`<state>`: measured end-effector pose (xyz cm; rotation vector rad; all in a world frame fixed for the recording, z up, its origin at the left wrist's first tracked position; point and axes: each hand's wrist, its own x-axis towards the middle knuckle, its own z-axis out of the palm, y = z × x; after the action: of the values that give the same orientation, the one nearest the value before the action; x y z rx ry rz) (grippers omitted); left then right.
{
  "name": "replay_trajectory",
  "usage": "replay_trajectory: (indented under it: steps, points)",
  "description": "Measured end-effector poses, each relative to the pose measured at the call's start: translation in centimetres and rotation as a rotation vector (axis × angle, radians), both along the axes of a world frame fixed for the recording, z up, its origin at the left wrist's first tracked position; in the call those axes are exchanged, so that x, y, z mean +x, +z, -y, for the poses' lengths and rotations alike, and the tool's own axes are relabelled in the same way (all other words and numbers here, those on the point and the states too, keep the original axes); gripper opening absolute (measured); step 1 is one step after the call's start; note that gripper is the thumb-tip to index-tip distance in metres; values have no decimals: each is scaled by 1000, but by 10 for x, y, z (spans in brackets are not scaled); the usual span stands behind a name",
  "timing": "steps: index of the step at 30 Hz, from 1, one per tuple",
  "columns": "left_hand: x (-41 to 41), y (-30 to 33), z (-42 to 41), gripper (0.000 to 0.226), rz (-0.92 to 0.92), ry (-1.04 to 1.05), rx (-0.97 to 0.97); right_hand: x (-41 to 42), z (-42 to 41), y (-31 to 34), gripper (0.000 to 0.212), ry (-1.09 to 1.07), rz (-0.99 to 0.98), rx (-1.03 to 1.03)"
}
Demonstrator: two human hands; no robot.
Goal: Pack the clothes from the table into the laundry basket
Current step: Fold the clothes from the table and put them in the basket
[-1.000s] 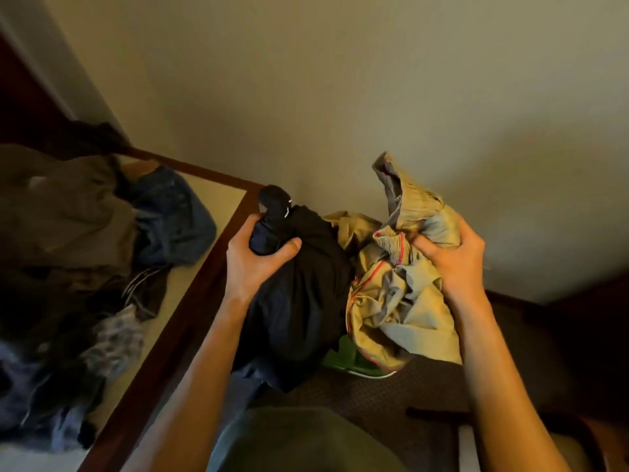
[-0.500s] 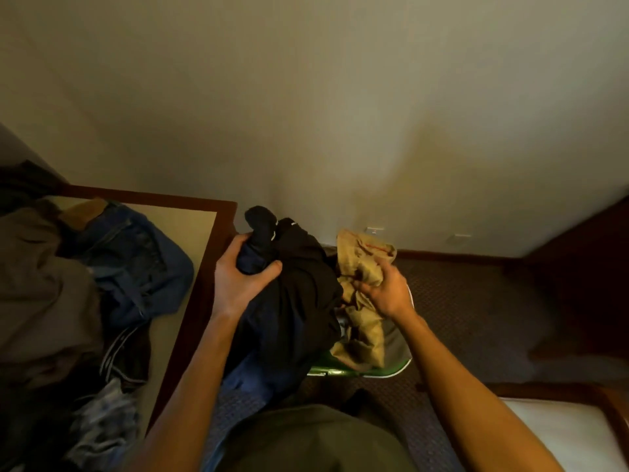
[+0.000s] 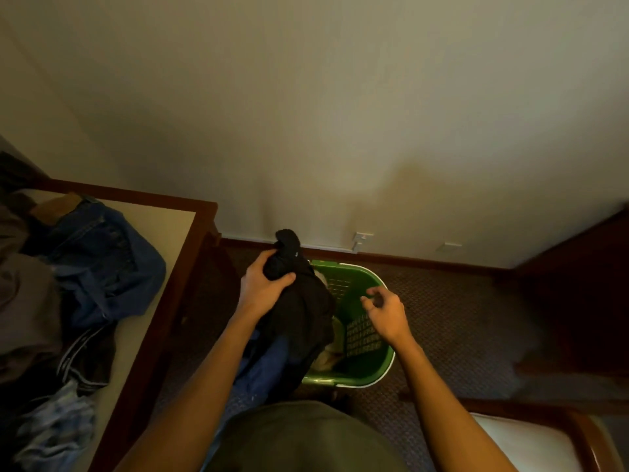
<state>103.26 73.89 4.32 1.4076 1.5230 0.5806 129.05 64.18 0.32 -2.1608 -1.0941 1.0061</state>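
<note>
Packing is midway: the left hand (image 3: 263, 287) has its fingers clamped around a bunched black garment (image 3: 299, 308) that hangs over the near-left rim of the green laundry basket (image 3: 371, 366) on the carpet. The right hand (image 3: 386, 313) hovers empty above the basket, fingers loosely curled and apart. Next, I judge, the black garment needs lowering and letting go inside. More clothes, jeans (image 3: 102, 253) among them, lie on the desk (image 3: 163, 233). The basket's contents are dim; only a pale scrap shows.

Olive-green shirt (image 3: 299, 437), bare forearms
</note>
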Motion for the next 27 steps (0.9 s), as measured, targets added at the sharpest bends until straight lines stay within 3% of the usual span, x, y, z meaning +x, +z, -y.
replay_trajectory:
  steps: [4, 8, 13, 20, 27]
  points:
    - [19, -21, 8, 64, 40, -32, -72, 8, 2, -6, 17, -18, -78, 3]
    - [27, -27, 27, 58, 33, -53, 10, 10, 4, -8, 10, 4, -130, 22]
    - [23, -33, 55, 73, -47, -172, -95, 7, 13, -15, 10, 59, -200, -11]
    - [-1, -29, 105, 62, -1, 33, -66, -23, 18, -17, 11, 249, -262, -72]
    - [-81, -21, 157, 51, 75, 311, -70, -113, 11, -11, 8, 470, -302, -72]
